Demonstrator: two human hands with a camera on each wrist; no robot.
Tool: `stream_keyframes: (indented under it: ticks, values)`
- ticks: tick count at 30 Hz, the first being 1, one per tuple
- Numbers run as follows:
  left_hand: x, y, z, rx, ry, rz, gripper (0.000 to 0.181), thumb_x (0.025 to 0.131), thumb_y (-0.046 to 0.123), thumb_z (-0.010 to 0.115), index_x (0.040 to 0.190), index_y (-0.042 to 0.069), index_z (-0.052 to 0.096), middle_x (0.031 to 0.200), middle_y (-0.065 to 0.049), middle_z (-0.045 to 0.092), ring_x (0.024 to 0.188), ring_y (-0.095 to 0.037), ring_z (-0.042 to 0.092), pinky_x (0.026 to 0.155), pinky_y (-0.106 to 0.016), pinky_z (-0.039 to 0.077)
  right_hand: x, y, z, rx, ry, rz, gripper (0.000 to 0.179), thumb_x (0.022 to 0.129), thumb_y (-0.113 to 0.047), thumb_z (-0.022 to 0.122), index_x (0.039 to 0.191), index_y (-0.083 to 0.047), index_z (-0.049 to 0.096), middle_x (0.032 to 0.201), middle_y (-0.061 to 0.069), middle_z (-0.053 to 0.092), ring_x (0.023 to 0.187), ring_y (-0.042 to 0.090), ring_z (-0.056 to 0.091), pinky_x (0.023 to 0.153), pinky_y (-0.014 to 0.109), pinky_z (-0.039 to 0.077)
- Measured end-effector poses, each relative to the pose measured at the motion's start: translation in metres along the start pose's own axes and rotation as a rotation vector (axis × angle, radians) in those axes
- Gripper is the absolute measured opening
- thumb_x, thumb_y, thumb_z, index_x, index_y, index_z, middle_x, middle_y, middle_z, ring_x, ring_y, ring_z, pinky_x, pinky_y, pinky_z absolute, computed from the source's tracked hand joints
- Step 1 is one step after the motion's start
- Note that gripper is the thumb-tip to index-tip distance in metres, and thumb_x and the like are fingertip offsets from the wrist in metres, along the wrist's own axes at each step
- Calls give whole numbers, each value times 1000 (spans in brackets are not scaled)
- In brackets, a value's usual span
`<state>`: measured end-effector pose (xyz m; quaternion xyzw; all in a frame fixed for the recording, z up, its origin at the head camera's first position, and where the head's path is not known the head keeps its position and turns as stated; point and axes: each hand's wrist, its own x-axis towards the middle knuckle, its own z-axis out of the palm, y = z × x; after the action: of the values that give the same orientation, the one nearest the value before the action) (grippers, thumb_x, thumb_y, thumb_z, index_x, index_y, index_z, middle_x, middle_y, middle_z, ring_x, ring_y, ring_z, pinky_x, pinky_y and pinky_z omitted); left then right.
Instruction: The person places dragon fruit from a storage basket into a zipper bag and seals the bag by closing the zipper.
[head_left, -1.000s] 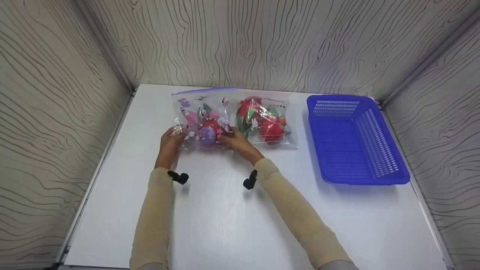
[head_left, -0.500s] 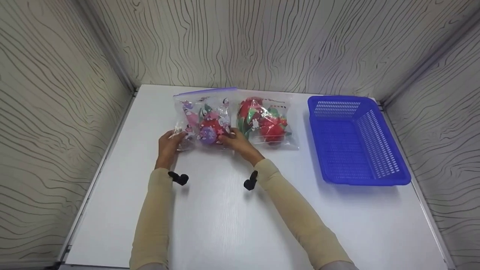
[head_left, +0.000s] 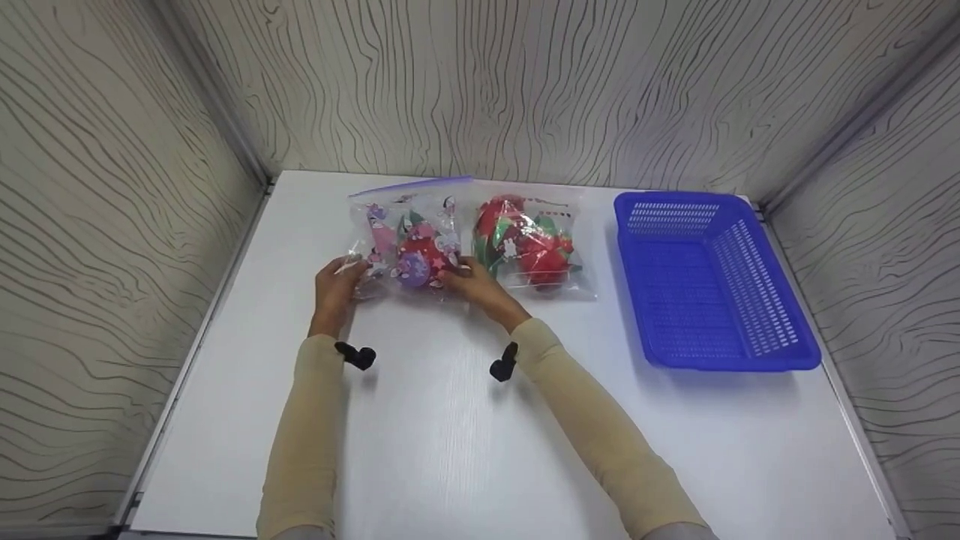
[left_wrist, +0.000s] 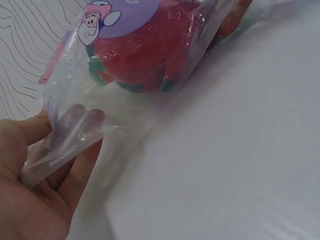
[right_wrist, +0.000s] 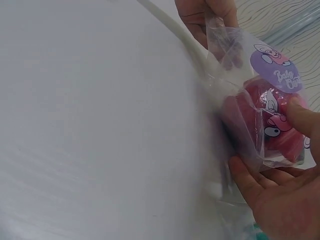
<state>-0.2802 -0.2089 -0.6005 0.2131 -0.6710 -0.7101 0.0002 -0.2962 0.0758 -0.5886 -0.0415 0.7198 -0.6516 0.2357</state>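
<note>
A clear zip bag (head_left: 382,217) with printed cartoon figures and a purple zip edge lies at the back left of the table, a red and green item (left_wrist: 145,55) inside it. My left hand (head_left: 335,291) pinches the bag's lower left corner, thumb over the plastic and fingers beneath. At the lower right corner my right hand (head_left: 484,291) grips the bag, its thumb on top against the red contents and its fingers underneath, as the right wrist view shows. Right beside it lies a second clear bag (head_left: 585,262) holding red and green items (head_left: 544,266).
A blue plastic basket (head_left: 637,300) with slotted walls stands at the right of the white table (head_left: 435,450). Wood-patterned panels (head_left: 480,90) enclose the table at the back and both sides. Small black cameras sit on both wrists.
Both hands keep their hold on the bag. The bag's left side and purple edge have shifted very slightly to the right, and the left hand has moved slightly left.
</note>
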Motion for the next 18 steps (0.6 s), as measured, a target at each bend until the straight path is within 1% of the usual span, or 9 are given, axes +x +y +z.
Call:
stream_keyframes:
  ticks: [4,7,10,14,16,18]
  values:
    - [-1,2,-1,35,2,-15,45,102,28,72,140,4,65,108,3,74,92,-6,67,79,-23,57,0,0,0,-9,-2,10,77,106,-29,67,163,2,27,165,27,42,150,36,50,125,45,42]
    - [-2,4,-1,65,8,-20,45,103,31,70,140,5,65,116,-1,71,96,-7,65,80,-22,55,-1,-1,-1,-18,-4,5,76,106,-30,67,163,0,28,165,27,42,150,36,49,125,45,42]
    - [-1,5,-1,85,23,-20,42,104,30,67,138,4,66,112,0,71,93,-7,63,75,-21,54,-3,-1,-3,-36,-1,-8,75,105,-30,68,162,-1,30,164,26,43,151,37,48,125,46,43]
    - [-1,9,0,118,71,22,38,102,23,68,132,-1,67,97,4,71,83,-6,62,67,-19,52,-4,-3,-5,-71,2,-25,74,104,-27,69,162,-1,31,164,24,43,153,38,45,123,48,44]
    - [-1,12,1,137,99,52,36,101,19,68,130,-3,67,96,0,73,79,-5,63,65,-17,53,-4,-4,-6,-83,4,-30,74,103,-25,69,162,0,31,164,24,43,153,39,44,123,48,45]
    - [-1,16,2,174,123,85,37,100,17,68,131,-4,66,102,-9,76,78,-5,66,65,-16,54,-4,-6,-7,-90,8,-33,74,103,-24,70,161,1,31,164,25,43,153,40,44,122,48,45]
